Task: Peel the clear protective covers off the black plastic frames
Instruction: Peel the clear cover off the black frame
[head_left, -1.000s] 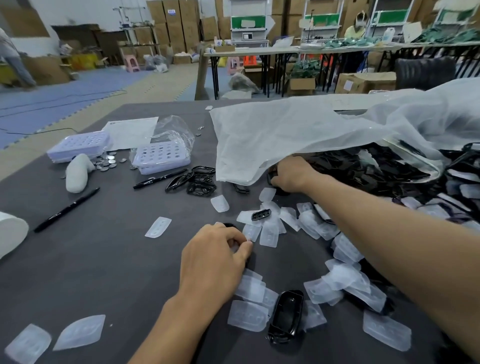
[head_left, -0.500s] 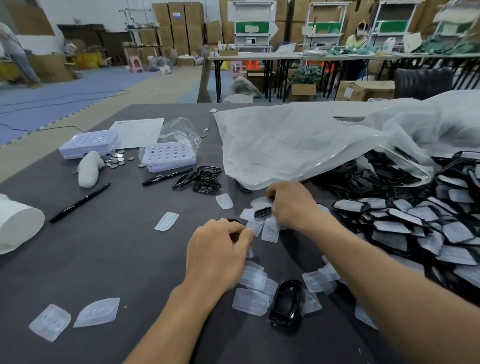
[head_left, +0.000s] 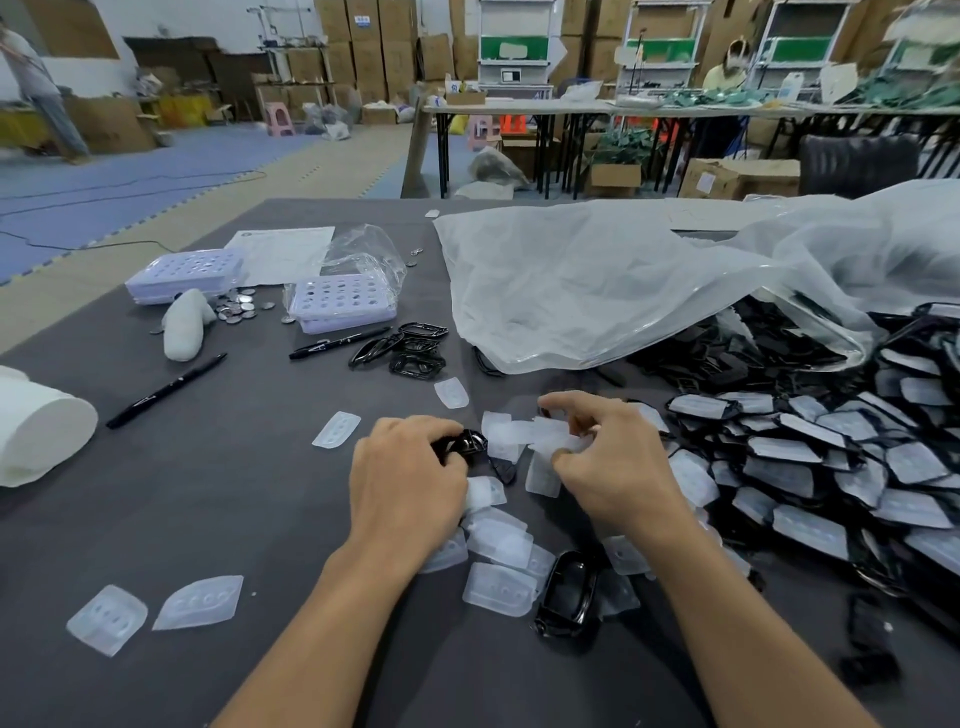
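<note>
the left hand (head_left: 410, 483) gripped a black frame (head_left: 467, 444) at its fingertips, toward 1 o'clock of the knuckles. the clear cover (head_left: 524, 434) stretched from the frame toward 3 o'clock, long axis across the view, its far end pinched by the right hand (head_left: 613, 462); the peel likely needed a pull toward 3 o'clock.
</note>
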